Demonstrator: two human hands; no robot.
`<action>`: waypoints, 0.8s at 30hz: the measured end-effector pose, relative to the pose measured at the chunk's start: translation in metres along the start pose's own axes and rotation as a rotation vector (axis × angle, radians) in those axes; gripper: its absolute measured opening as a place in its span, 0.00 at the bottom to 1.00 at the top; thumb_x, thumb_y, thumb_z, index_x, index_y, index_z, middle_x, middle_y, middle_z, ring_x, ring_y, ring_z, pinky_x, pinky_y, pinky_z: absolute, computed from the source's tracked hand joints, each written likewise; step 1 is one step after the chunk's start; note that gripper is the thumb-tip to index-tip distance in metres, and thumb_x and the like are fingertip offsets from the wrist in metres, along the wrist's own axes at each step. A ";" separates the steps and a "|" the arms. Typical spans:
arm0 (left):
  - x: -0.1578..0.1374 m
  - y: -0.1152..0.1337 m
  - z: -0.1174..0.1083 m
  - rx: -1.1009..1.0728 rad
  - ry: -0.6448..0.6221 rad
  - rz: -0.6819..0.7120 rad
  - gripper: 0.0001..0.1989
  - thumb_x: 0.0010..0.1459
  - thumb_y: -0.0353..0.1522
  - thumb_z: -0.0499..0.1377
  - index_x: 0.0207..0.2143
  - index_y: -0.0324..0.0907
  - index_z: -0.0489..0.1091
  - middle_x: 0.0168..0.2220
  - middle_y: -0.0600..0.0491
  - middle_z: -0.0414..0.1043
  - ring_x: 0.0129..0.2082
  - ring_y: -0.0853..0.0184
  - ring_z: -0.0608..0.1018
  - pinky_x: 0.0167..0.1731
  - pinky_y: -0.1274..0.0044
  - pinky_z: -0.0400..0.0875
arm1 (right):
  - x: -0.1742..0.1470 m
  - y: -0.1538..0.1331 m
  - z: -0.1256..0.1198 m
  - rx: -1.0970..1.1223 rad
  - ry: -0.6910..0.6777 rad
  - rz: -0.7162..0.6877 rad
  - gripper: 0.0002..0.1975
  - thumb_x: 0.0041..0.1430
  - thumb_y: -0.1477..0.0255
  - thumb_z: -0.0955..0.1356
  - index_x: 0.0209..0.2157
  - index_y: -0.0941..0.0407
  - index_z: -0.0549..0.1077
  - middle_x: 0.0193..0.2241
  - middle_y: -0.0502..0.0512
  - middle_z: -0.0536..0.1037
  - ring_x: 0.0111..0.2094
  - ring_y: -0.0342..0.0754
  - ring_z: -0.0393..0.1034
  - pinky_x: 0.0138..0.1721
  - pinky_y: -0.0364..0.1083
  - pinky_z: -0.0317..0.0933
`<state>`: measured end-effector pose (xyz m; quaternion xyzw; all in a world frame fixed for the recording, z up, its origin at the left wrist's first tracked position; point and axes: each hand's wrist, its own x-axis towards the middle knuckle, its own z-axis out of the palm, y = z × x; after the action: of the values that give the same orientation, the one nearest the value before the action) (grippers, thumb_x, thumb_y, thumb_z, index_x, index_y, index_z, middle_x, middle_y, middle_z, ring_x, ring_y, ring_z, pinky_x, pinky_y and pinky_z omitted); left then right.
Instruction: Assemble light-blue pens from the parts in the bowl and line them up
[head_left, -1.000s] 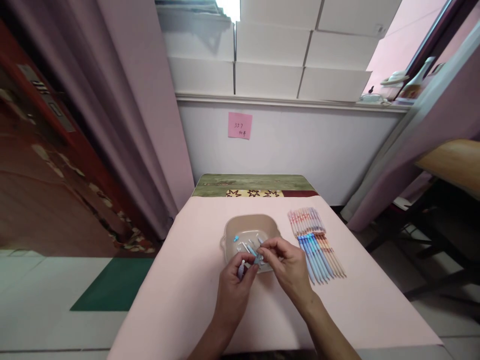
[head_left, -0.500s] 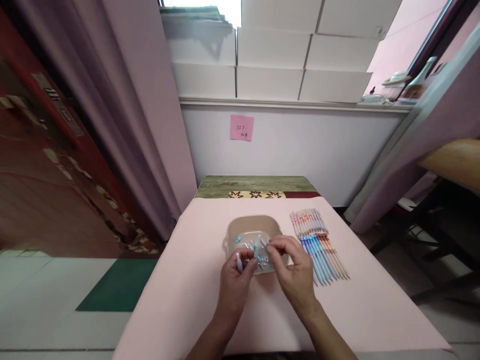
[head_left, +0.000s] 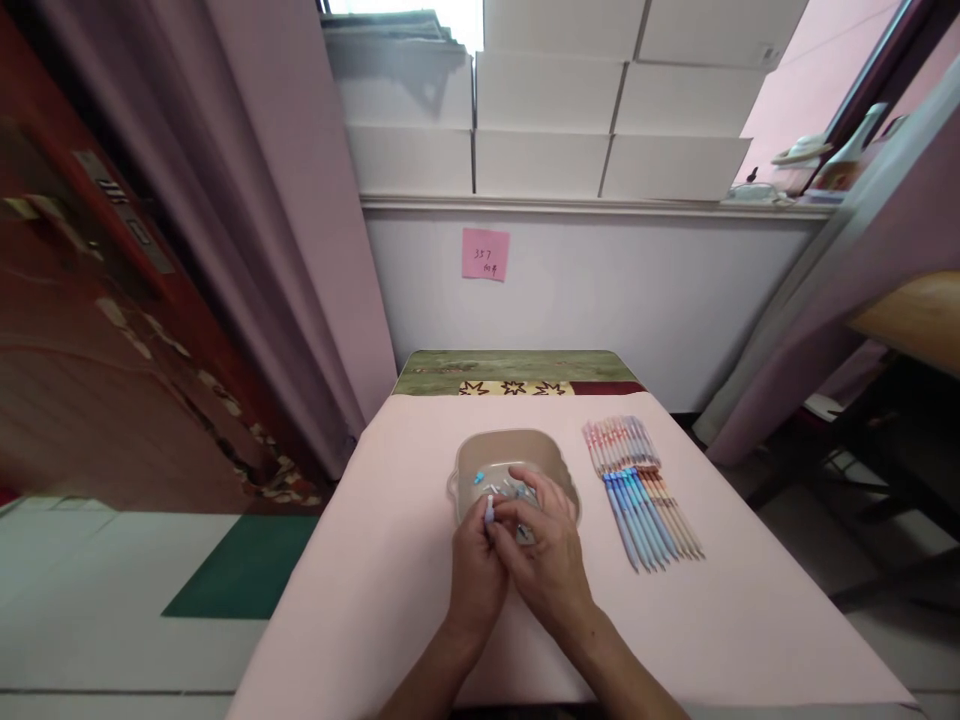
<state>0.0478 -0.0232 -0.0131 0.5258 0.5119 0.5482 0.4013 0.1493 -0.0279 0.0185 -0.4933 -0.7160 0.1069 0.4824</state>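
Well, pale lavender pen piece [head_left: 490, 511] (white-tipped)

Pink note [head_left: 485, 254], handwritten "357", smaller characters [head_left: 490, 268] below unclear

Your desk [head_left: 360, 600] holds a basin [head_left: 514, 446] with small parts [head_left: 479, 478] inside, your left hand [head_left: 478, 568] and right hand [head_left: 553, 550] at its near side. To its right lie two rows of pens [head_left: 634, 500], one behind the other. Behind the desk, the wall [head_left: 622, 280] bears a note [head_left: 485, 254].
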 end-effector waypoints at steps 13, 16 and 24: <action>0.007 0.019 -0.018 -0.234 -0.059 -0.162 0.09 0.51 0.36 0.63 0.33 0.41 0.70 0.29 0.53 0.75 0.31 0.67 0.75 0.32 0.78 0.68 | 0.012 0.040 -0.041 0.365 -0.085 0.290 0.08 0.58 0.66 0.66 0.35 0.55 0.72 0.30 0.54 0.78 0.33 0.48 0.73 0.30 0.42 0.65; 0.009 0.020 -0.020 -0.233 -0.056 -0.173 0.09 0.50 0.35 0.64 0.33 0.41 0.71 0.28 0.53 0.75 0.30 0.67 0.75 0.32 0.78 0.68 | 0.013 0.042 -0.045 0.272 -0.123 0.266 0.08 0.57 0.66 0.67 0.36 0.54 0.75 0.33 0.55 0.79 0.36 0.49 0.73 0.32 0.43 0.65; 0.010 0.022 -0.027 -0.250 -0.090 -0.191 0.09 0.49 0.35 0.64 0.33 0.40 0.73 0.27 0.54 0.74 0.28 0.69 0.73 0.32 0.78 0.67 | 0.014 0.047 -0.050 0.123 -0.166 0.148 0.08 0.58 0.65 0.68 0.37 0.51 0.77 0.34 0.53 0.81 0.37 0.50 0.74 0.43 0.51 0.64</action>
<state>0.0222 -0.0207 0.0122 0.4447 0.4691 0.5427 0.5364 0.2167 -0.0098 0.0225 -0.5036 -0.7073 0.2261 0.4416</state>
